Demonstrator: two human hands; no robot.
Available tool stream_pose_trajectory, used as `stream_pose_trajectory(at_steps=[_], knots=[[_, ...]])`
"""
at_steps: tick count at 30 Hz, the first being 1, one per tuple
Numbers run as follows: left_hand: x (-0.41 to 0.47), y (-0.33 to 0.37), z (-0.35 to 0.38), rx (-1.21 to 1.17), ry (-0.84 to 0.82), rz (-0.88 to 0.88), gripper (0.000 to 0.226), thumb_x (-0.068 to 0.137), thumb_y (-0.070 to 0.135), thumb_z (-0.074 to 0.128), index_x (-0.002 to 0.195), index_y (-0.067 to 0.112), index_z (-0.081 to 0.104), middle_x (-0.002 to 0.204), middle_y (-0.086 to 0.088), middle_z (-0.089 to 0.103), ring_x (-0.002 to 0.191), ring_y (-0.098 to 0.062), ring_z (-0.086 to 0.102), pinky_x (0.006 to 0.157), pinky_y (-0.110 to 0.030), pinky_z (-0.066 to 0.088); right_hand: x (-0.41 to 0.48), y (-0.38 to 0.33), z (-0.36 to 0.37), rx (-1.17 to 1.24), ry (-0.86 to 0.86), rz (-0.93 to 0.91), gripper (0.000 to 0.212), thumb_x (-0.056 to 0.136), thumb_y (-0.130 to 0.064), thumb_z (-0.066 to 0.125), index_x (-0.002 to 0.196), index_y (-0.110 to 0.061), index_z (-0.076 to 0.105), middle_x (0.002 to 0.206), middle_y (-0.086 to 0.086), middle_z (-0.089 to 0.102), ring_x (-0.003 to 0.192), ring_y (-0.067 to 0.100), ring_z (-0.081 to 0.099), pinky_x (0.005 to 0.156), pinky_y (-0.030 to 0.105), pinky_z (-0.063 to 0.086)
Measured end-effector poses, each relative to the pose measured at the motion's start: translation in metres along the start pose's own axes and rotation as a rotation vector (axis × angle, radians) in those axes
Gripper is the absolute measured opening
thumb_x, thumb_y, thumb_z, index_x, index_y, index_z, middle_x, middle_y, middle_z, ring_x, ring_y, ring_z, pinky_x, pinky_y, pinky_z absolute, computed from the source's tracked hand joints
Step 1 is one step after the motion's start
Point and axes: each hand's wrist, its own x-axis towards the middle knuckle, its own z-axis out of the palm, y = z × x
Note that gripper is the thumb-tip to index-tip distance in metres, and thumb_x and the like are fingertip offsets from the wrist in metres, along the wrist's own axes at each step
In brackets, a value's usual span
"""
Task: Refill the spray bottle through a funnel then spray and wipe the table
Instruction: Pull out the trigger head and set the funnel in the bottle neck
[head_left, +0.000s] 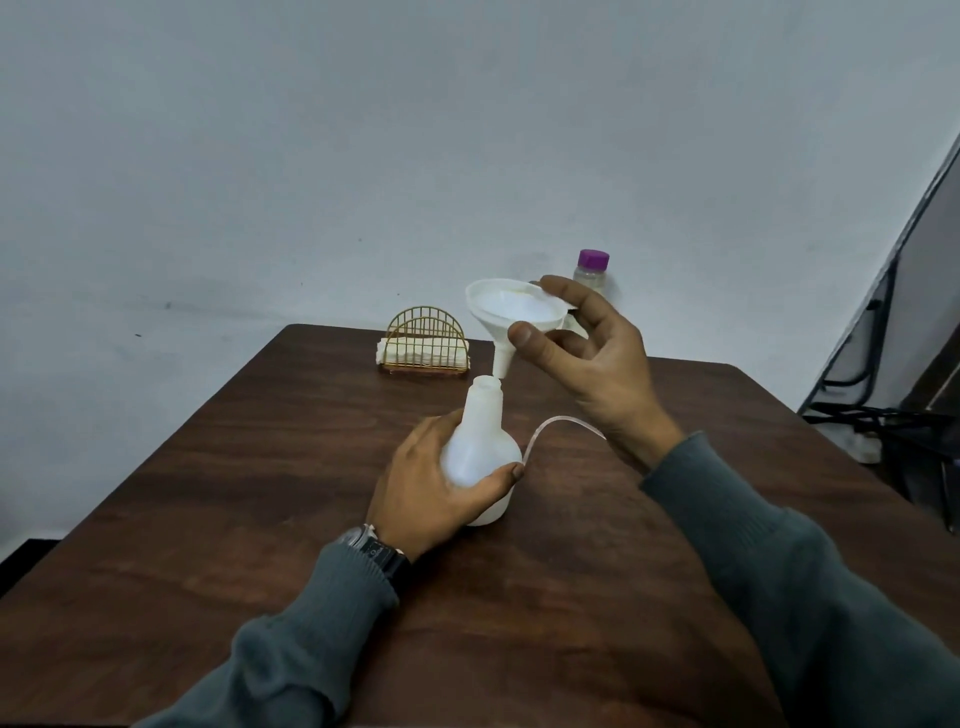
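Note:
A white spray bottle (480, 447) with its neck open stands on the brown table (260, 519). My left hand (436, 483) grips its round body. My right hand (587, 358) pinches the rim of a white funnel (511, 312) between thumb and fingers. The funnel's spout hangs just above the bottle's mouth, slightly to the right of it. A clear dip tube (550, 431) curves across the table behind my right wrist; the spray head it belongs to is hidden. A clear bottle with a purple cap (592, 270) stands at the table's far edge behind the funnel.
A gold wire holder (426, 340) with white napkins stands at the far edge, left of the funnel. A grey wall rises behind the table. Black cables and a power strip (867, 441) lie on the floor at the right.

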Motion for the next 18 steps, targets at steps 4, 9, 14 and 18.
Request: stream_pose_trajectory(at_steps=[4, 9, 14, 18], knots=[[0.0, 0.0, -0.001, -0.016, -0.004, -0.003, 0.071, 0.07, 0.077, 0.076, 0.128, 0.04, 0.062, 0.116, 0.019, 0.063, 0.106, -0.003, 0.061, 0.091, -0.036, 0.057, -0.002, 0.001, 0.006, 0.035, -0.055, -0.005, 0.07, 0.07, -0.03, 0.087, 0.135, -0.02, 0.061, 0.136, 0.004, 0.067, 0.1, 0.015, 0.076, 0.087, 0.027, 0.061], [-0.002, 0.001, -0.002, -0.023, -0.003, 0.0, 0.07, 0.069, 0.079, 0.074, 0.128, 0.042, 0.062, 0.116, 0.02, 0.063, 0.108, -0.003, 0.061, 0.09, -0.038, 0.058, -0.008, 0.008, 0.007, 0.017, -0.092, 0.009, 0.081, 0.069, -0.028, 0.088, 0.143, -0.017, 0.055, 0.138, -0.001, 0.067, 0.105, 0.024, 0.076, 0.095, 0.038, 0.062], [-0.001, 0.002, -0.002, -0.022, -0.005, 0.005, 0.07, 0.07, 0.078, 0.073, 0.128, 0.041, 0.061, 0.117, 0.019, 0.062, 0.108, -0.004, 0.061, 0.09, -0.037, 0.057, -0.011, 0.017, 0.007, -0.024, -0.129, 0.059, 0.084, 0.072, -0.027, 0.088, 0.146, -0.019, 0.05, 0.134, -0.002, 0.067, 0.103, 0.016, 0.076, 0.096, 0.038, 0.062], [-0.001, 0.002, -0.001, -0.028, -0.01, 0.021, 0.069, 0.072, 0.075, 0.076, 0.129, 0.036, 0.064, 0.117, 0.017, 0.065, 0.108, -0.005, 0.063, 0.09, -0.035, 0.057, -0.012, 0.025, 0.003, -0.087, -0.153, 0.059, 0.078, 0.083, -0.01, 0.086, 0.15, -0.021, 0.047, 0.136, 0.008, 0.063, 0.095, 0.013, 0.075, 0.09, 0.034, 0.063]])
